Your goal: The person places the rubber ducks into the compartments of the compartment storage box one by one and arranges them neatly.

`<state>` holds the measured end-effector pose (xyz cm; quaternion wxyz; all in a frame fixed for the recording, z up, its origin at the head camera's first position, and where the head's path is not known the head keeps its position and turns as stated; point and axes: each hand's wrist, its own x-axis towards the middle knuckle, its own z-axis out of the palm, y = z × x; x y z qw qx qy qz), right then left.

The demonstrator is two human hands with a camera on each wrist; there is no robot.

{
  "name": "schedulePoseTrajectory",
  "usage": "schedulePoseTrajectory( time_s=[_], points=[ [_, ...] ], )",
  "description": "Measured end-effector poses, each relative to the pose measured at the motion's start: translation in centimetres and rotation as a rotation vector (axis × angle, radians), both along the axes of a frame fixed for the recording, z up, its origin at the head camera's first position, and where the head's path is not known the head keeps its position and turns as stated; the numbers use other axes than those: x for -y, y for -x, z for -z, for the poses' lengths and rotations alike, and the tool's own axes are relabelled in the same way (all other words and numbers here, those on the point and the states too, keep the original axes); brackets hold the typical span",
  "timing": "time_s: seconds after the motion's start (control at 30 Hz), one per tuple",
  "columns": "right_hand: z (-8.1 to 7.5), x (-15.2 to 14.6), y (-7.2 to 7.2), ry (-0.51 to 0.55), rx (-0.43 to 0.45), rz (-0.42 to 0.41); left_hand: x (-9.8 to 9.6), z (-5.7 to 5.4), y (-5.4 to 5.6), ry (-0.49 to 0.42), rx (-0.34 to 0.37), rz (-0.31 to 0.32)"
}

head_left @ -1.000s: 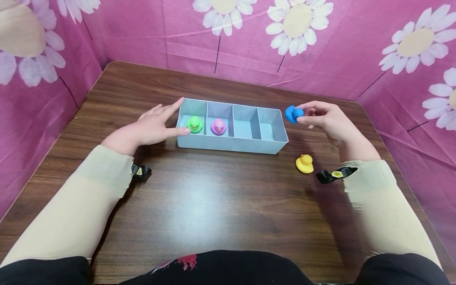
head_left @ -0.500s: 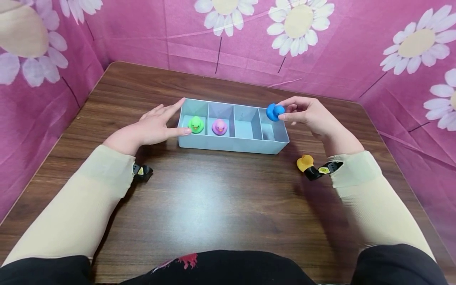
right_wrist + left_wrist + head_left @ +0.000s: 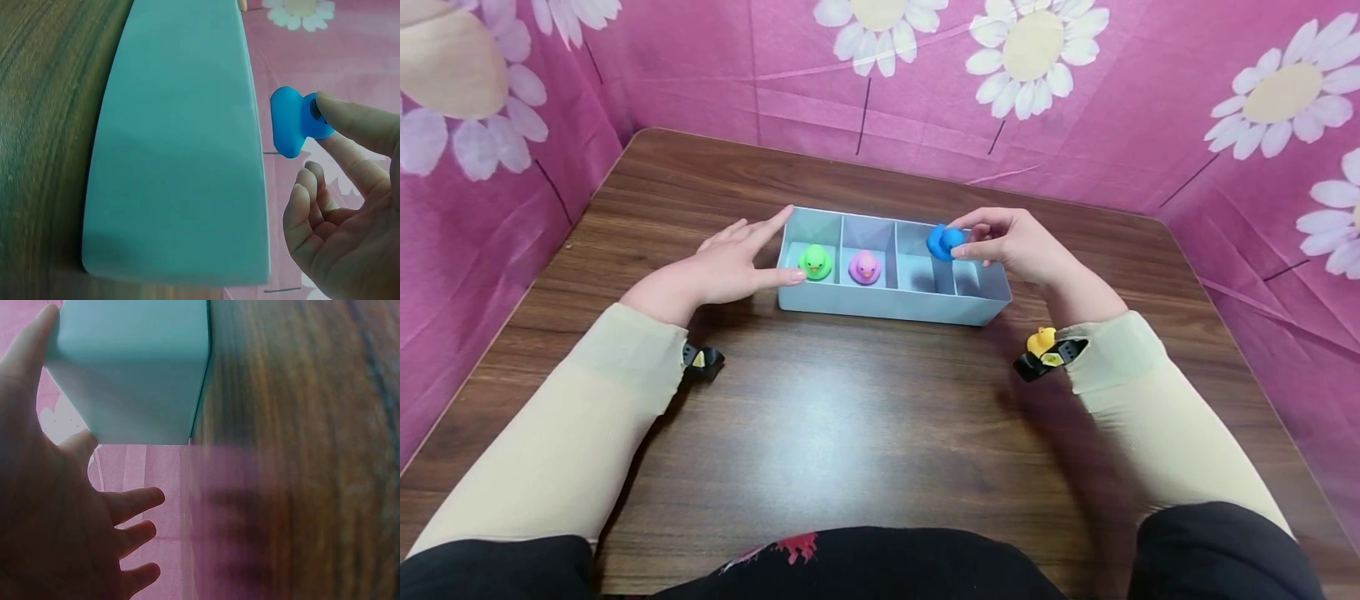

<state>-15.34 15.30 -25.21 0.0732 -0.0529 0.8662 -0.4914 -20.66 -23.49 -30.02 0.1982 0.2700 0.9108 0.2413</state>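
My right hand (image 3: 1007, 242) pinches a blue rubber duck (image 3: 945, 242) by its head between thumb and fingers. In the head view the duck overlaps the third compartment and its right divider; the right wrist view shows it above the rim. My left hand (image 3: 718, 262) is spread at the left end of a pale blue-grey box (image 3: 887, 305), thumb and forefinger at its rim. A green rubber duck (image 3: 815, 262) sits in the leftmost compartment and a pink-purple rubber duck (image 3: 865, 267) in the second. The left wrist view shows the box end (image 3: 134, 394) beside the thumb and forefinger.
On the dark wooden table (image 3: 820, 433), a yellow rubber duck (image 3: 1041, 341) lies right of the box, partly hidden behind the black right wrist camera (image 3: 1036, 365). A pink cloth with daisies (image 3: 917, 108) hangs behind and around the table.
My right hand has carried the blue duck leftward, from beyond the box's right end to over its third compartment. The left hand keeps its place at the box's left end.
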Motion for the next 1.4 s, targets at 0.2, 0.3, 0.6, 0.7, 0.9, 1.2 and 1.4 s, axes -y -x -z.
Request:
schedulePoseTrajectory(
  time_s=[0.2, 0.3, 0.6, 0.7, 0.9, 1.2, 1.4],
  points=[
    [0.8, 0.8, 0.3, 0.055, 0.042, 0.006, 0.0, 0.0, 0.0, -0.004, -0.004, 0.003],
    [1.1, 1.3, 0.3, 0.053, 0.068, 0.013, 0.0, 0.1, 0.1, -0.006, -0.001, 0.003],
    [1.8, 1.8, 0.5, 0.0, 0.11, 0.047, 0.1, 0.2, 0.1, -0.003, 0.002, 0.0],
    [2.0, 1.8, 0.7, -0.022, 0.117, 0.054, 0.1, 0.2, 0.1, -0.001, 0.001, 0.0],
    [2.4, 2.1, 0.9, -0.087, 0.141, 0.049, 0.1, 0.2, 0.2, 0.001, 0.001, 0.0],
    [2.7, 3.1, 1.0, -0.168, 0.156, 0.061, 0.2, 0.2, 0.2, 0.004, 0.006, -0.003],
    [3.1, 3.4, 1.1, -0.213, 0.17, 0.067, 0.1, 0.3, 0.2, 0.003, 0.006, 0.0]
  ],
)
